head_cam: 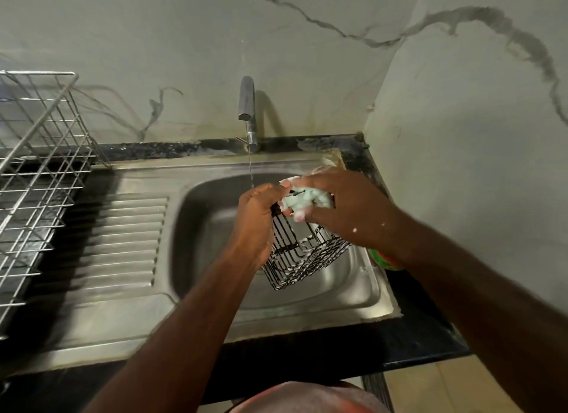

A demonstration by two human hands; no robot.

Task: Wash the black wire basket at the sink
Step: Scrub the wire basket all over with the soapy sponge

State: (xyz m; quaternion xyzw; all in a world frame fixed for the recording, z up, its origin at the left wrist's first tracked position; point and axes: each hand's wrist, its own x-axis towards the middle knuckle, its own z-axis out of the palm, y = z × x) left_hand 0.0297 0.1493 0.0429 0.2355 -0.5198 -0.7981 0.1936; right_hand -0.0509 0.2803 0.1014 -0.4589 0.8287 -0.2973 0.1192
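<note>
The black wire basket (302, 255) hangs tilted over the steel sink bowl (212, 237), streaked with white foam. My left hand (258, 219) grips its upper left rim. A soapy pale green sponge (307, 201) is pressed against the basket's top edge, and my right hand (341, 206) grips that sponge. A thin stream of water falls from the chrome tap (247, 105) just left of my left hand's fingers.
A ribbed steel draining board (123, 240) lies left of the bowl. A silver wire dish rack (40, 166) stands at the far left. A green and red object (384, 260) sits on the black counter (415, 329), partly hidden under my right forearm. Marble-look walls close the back and right.
</note>
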